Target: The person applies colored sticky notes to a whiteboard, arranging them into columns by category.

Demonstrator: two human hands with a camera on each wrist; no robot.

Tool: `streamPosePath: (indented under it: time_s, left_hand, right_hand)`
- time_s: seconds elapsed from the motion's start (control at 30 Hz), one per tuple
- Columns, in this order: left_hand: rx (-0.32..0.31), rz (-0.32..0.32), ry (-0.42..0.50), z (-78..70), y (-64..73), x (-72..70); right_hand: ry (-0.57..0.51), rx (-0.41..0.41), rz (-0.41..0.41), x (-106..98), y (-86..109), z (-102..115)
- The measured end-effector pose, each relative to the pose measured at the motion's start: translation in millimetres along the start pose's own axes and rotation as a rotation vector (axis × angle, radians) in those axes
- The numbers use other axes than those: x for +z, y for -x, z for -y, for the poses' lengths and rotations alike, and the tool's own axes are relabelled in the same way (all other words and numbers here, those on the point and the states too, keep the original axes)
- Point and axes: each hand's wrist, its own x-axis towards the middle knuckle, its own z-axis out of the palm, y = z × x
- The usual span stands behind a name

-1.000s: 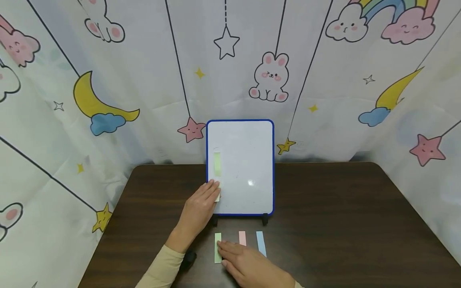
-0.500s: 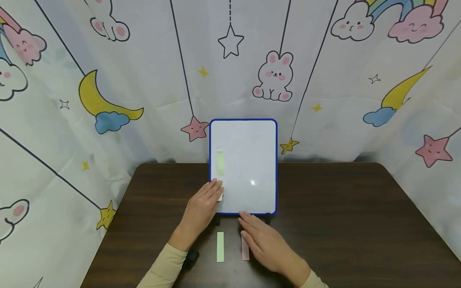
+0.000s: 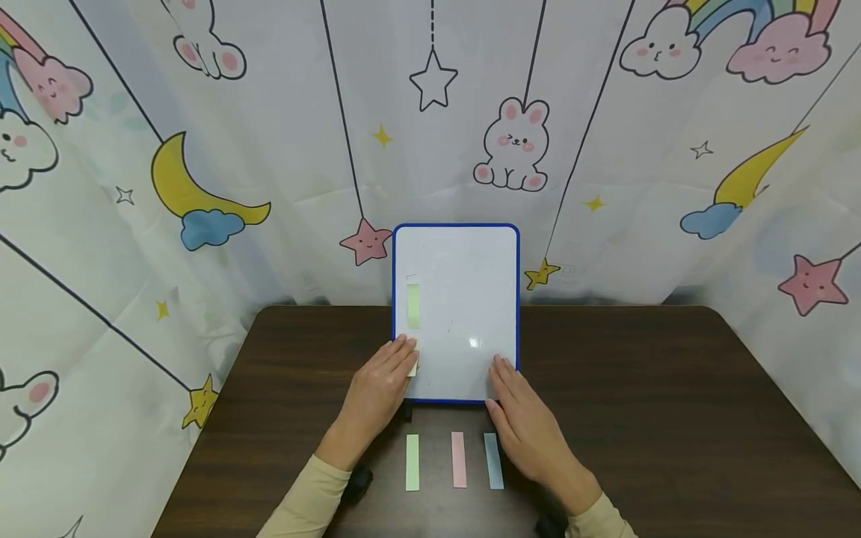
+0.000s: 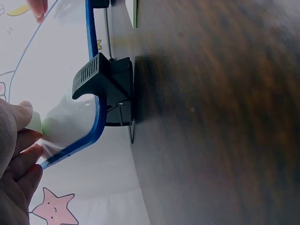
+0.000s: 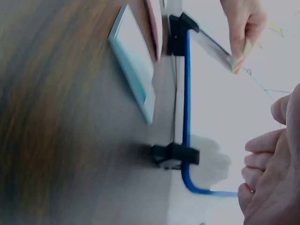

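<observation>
A blue-framed whiteboard stands upright on the table, with one pale green paper strip stuck near its left edge. Lower on that edge, my left hand pinches a second pale green strip at the board's face; its fingers cover most of it. My right hand has its fingers straight at the board's lower right edge and holds nothing. Below the board lie a green strip pad, a pink strip pad and a blue strip pad, the blue one nearest my right hand.
Black clip feet hold the board's bottom edge. The dark wooden table extends to both sides. A white curtain printed with moons, stars and rabbits hangs close behind.
My right hand has moved from beside the green pad, over the pink and blue pads, up to the board's lower right edge. The left hand has stayed on the board. The view has shifted slightly.
</observation>
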Motion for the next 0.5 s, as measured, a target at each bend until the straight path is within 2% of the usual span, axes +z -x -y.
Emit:
streamPosePath:
  time_s: [0.27, 0.5]
  left_hand:
    - [0.005, 0.003, -0.003, 0.1, 0.4, -0.5]
    - [0.004, 0.023, -0.011, -0.5, 0.5, -1.9]
  right_hand:
    - [0.024, 0.065, 0.033, -0.2, -0.1, -13.6]
    - [0.022, 0.057, 0.027, -0.3, 0.1, -15.6]
